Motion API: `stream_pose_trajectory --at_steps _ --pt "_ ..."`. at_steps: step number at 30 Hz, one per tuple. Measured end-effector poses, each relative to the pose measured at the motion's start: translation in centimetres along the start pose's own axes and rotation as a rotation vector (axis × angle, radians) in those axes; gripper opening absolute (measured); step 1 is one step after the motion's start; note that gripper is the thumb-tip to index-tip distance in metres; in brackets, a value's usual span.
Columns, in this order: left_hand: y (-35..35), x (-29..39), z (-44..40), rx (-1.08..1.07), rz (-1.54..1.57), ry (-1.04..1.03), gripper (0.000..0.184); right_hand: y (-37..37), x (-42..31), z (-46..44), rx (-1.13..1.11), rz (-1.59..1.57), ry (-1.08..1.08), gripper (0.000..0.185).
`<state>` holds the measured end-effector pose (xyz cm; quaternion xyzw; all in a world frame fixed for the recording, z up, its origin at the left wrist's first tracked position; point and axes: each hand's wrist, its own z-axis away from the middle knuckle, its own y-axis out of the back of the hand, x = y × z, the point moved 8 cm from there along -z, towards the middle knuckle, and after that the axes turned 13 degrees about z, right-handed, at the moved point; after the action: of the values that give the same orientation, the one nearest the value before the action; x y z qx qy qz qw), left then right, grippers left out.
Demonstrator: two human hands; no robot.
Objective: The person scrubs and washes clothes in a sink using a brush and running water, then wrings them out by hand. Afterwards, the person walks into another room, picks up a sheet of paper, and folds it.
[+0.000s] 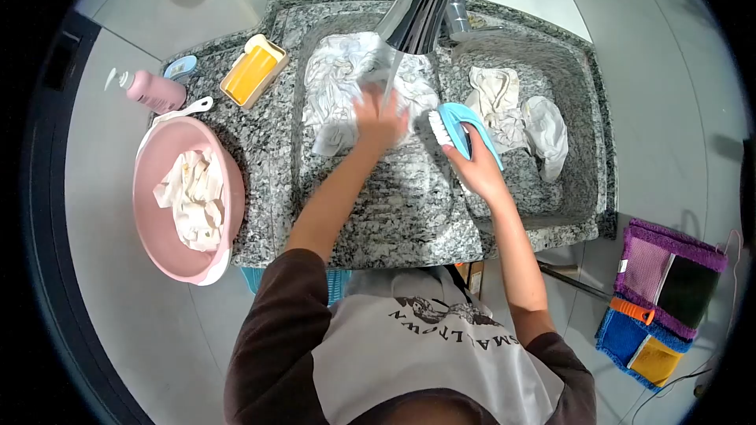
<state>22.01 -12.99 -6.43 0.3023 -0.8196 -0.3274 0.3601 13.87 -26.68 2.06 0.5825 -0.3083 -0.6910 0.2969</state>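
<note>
My right hand [476, 165] is wrapped round the handle of a light blue scrub brush [478, 127], its white bristles facing left. The brush is held over the divider between the two stone basins. My left hand [379, 120] is smeared by motion under the running tap [417, 12], at the wet white cloth [339, 86] in the left basin. Whether its fingers grip the cloth cannot be made out. In the right basin lie a cream cloth [496, 94] and a whitish bundle [546, 135].
On the left stands a pink basin [150, 212] holding white cloth [193, 201]. Behind it are a pink pump bottle [157, 93] and a box with a yellow bar [253, 72] on the granite counter [264, 165]. Purple and blue mop pads [673, 267] are at the right.
</note>
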Motion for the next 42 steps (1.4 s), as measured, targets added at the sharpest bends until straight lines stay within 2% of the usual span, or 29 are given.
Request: stream_pose_trajectory --at_steps 1,2,4,7,8,9,11,12,13,15,17,19,20,21,23,24,26,30,32,34,36,37,39,41,42 --pt "-1.5 -1.9 0.2 0.002 0.001 0.0 0.035 0.1 0.0 0.0 0.016 -0.01 0.016 0.063" --pt "-4.4 -4.6 0.2 -0.126 0.529 -0.014 0.038 0.2 -0.2 -0.1 0.018 -0.009 0.017 0.063" --pt "-4.0 -4.4 -0.2 -0.26 1.058 -0.021 0.041 -0.1 -0.4 0.1 0.0 0.042 -0.022 0.063" --pt "-0.3 -5.1 -2.2 -0.167 -0.097 0.162 0.049 0.0 -0.1 0.6 -0.007 0.004 -0.023 0.063" --pt "-1.1 -3.6 -0.8 -0.025 -0.106 0.054 0.052 -0.1 0.0 0.7 -0.007 0.006 -0.024 0.063" --pt "-0.4 -2.8 -0.6 -0.024 -0.107 0.054 0.052 -0.3 0.2 0.6 -0.02 -0.006 -0.032 0.063" --pt "0.1 -0.2 -0.3 -0.16 0.12 -0.105 0.051 -0.5 0.3 0.6 -0.033 -0.018 -0.042 0.063" --pt "-2.0 -4.1 -0.5 -0.31 0.107 0.106 0.052 -0.7 0.2 1.0 -0.043 -0.001 -0.048 0.063" --pt "-2.8 -4.4 -0.1 -0.31 0.103 0.104 0.052 -0.8 0.0 0.8 -0.038 0.008 -0.043 0.063" --pt "0.1 -2.2 -0.3 0.14 -0.01 -0.085 0.049 -0.7 0.3 0.9 -0.044 -0.009 -0.043 0.061" --pt "1.0 -1.7 0.6 0.109 -0.077 -0.063 0.044 -1.2 0.8 0.9 -0.056 -0.034 -0.045 0.059" --pt "0.6 -0.1 1.6 -0.191 0.149 -0.172 0.042 -1.0 0.8 0.6 -0.041 -0.051 -0.022 0.059" --pt "-0.6 -1.0 1.9 -0.496 0.224 -0.136 0.04 -1.1 1.0 0.7 -0.067 -0.058 -0.059 0.059" --pt "1.7 -1.7 1.7 -0.5 0.221 -0.13 0.04 -0.9 1.1 0.7 -0.061 -0.049 -0.061 0.059" --pt "6.6 -4.3 1.2 -0.46 0.127 0.016 0.04 -0.8 1.4 0.7 -0.079 -0.084 -0.065 0.064" --pt "7.3 -5.0 1.9 -0.458 0.118 0.018 0.04 -0.9 1.6 0.5 -0.081 -0.089 -0.057 0.064" --pt "7.2 -6.9 4.5 -0.586 -0.037 0.169 0.039 -1.4 2.4 0.3 -0.078 -0.155 -0.061 0.064" --pt "5.1 -1.8 4.7 -0.685 0.041 0.113 0.039 -1.6 1.8 0.0 -0.084 -0.183 -0.042 0.064" --pt "2.4 0.0 4.0 -0.692 0.095 0.115 0.038 -1.3 1.1 -0.1 -0.049 -0.157 0.019 0.058" --pt "1.1 0.0 2.7 -0.697 0.15 0.117 0.037 -0.9 1.5 0.0 -0.062 -0.143 0.004 0.06" --pt "0.3 -1.0 0.8 -0.678 0.341 0.182 0.035 -0.1 1.4 0.4 -0.066 -0.176 -0.036 0.062" --pt "0.1 -2.0 0.3 -0.679 0.343 0.179 0.035 0.0 1.7 0.7 -0.063 -0.176 -0.039 0.062" --pt "0.8 -4.6 -1.1 -0.534 0.173 0.152 0.036 0.5 2.6 0.9 -0.039 -0.204 -0.069 0.063" --pt "-1.4 -5.1 -0.4 -0.453 0.137 0.123 0.034 0.6 2.8 1.2 -0.026 -0.189 -0.073 0.064" --pt "-2.4 -4.9 -0.2 -0.347 0.069 0.126 0.034 0.5 2.5 1.3 -0.044 -0.184 -0.074 0.064"
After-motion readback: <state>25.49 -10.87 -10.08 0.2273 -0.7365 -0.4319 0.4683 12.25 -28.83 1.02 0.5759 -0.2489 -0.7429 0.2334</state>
